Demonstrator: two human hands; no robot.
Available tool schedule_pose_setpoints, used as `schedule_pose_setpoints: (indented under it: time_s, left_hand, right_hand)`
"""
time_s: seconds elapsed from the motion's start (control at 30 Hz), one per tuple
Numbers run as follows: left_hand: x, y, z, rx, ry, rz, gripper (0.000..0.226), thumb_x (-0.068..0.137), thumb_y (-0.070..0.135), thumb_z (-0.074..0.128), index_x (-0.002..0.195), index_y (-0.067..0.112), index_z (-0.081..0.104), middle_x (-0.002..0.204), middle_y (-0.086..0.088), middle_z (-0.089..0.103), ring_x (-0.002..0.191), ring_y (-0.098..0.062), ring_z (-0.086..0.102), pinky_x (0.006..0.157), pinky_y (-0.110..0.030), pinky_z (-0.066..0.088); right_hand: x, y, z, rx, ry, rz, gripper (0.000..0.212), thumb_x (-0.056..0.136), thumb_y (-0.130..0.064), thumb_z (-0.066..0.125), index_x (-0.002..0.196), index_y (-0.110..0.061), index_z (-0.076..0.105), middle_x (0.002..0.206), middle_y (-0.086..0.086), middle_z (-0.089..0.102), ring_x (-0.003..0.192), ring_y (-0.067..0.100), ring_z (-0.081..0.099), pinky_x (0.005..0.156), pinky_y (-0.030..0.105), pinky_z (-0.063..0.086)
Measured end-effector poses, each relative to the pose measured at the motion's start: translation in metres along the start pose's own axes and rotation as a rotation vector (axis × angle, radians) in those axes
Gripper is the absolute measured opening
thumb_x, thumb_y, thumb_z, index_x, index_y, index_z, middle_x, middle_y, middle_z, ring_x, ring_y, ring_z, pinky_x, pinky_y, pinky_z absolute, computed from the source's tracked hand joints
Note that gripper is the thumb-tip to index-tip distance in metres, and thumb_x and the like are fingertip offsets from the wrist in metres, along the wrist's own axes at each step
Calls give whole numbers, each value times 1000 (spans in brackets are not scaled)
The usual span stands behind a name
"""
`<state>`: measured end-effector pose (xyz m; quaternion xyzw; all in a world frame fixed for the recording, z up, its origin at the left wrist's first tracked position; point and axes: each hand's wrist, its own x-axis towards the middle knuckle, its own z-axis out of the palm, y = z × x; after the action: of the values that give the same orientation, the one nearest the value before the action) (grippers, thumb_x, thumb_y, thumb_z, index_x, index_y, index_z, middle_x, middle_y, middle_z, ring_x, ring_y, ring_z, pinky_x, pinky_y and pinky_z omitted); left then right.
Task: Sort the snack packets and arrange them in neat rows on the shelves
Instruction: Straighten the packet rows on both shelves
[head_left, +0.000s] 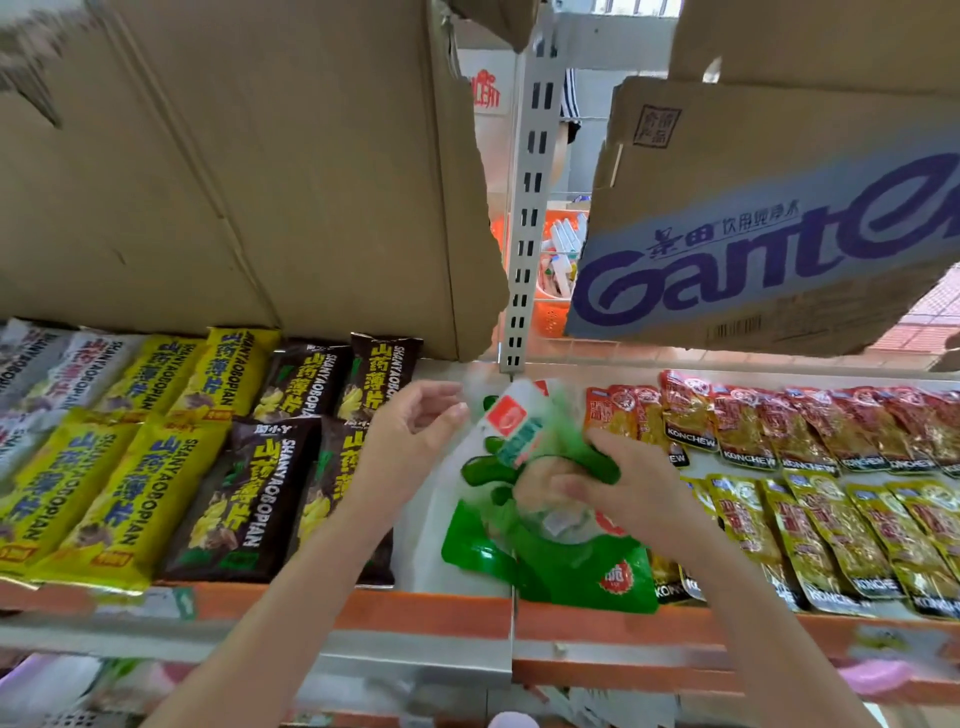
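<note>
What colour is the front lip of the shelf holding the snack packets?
Orange: the shelf's front lip is an orange strip, seen in the head view.

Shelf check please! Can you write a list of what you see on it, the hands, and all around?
Surface: shelf with orange front edge.
Job's things: yellow packets and dark packets in rows at left; red packets at right; green-and-white packet, blurred.
Clutter: cardboard boxes above.
Hands: right hand grips the green-and-white packet; left hand open beside it.
Cables: nothing seen.
Surroundings: slotted metal upright.
</note>
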<state>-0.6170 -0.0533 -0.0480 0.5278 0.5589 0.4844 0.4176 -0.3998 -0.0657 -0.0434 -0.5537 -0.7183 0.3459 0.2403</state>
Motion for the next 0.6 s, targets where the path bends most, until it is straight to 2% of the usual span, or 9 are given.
schedule_pose_setpoints:
  time_s: [0.07, 0.13, 0.2, 0.3, 0.37, 0.43, 0.53, 0.6]
  left_hand:
    - [1, -17, 2, 112, 9, -41, 17, 86, 6, 62, 97, 20, 60, 100, -2, 66, 84, -5, 60, 85, -30, 49]
    - [4, -27, 11, 252, -76, -113, 24, 86, 13, 64, 110, 15, 57, 110, -4, 63, 91, -9, 58, 88, -28, 48]
    - [13, -32, 24, 365, -135, -194, 41, 88, 22, 63, 125, 13, 49, 119, -2, 56, 103, -14, 55, 91, -27, 45]
    - [41, -33, 44, 521, -144, -311, 50, 91, 33, 56, 131, 7, 43, 129, -9, 52, 113, -22, 53, 93, -33, 45]
    - [59, -30, 55, 620, -145, -357, 47, 93, 36, 51, 125, 2, 48, 126, -13, 54, 107, -26, 54, 86, -31, 42]
    - [75, -30, 63, 559, -149, -417, 49, 94, 41, 48, 126, 4, 50, 129, -13, 54, 109, -27, 53, 87, -30, 41]
    - [84, -30, 75, 247, -166, -543, 52, 93, 43, 49, 133, 10, 45, 139, -10, 45, 126, -28, 44, 92, -30, 36]
    - [85, -33, 78, 136, -165, -584, 46, 91, 37, 56, 129, 10, 50, 129, -5, 49, 122, -27, 47, 89, -29, 37]
  right_hand:
    - [-1, 18, -5, 135, 106, 140, 18, 83, -27, 68, 95, -23, 56, 87, -6, 62, 79, 11, 58, 61, 9, 41]
    - [5, 37, -9, 239, 251, 293, 27, 85, -29, 65, 106, -16, 56, 100, 3, 63, 93, 21, 60, 83, 30, 49]
    - [10, 50, -11, 370, 320, 393, 34, 86, -30, 64, 115, -14, 55, 109, 4, 63, 103, 24, 59, 95, 45, 47]
    - [16, 57, -7, 451, 352, 435, 40, 88, -29, 63, 124, -18, 52, 115, 2, 61, 109, 23, 56, 99, 44, 42]
    - [16, 61, 0, 438, 310, 454, 40, 88, -29, 63, 123, -15, 51, 115, 1, 61, 110, 23, 55, 99, 42, 42]
    - [12, 61, 9, 388, 234, 469, 31, 90, -29, 60, 116, -17, 49, 110, -1, 58, 106, 20, 53, 94, 36, 42]
    - [8, 61, 21, 328, 201, 467, 30, 93, -27, 56, 121, -20, 48, 107, -2, 55, 99, 15, 50, 84, 30, 39]
    - [7, 59, 24, 312, 198, 459, 27, 93, -27, 55, 119, -21, 48, 107, -3, 56, 98, 13, 50, 81, 29, 39]
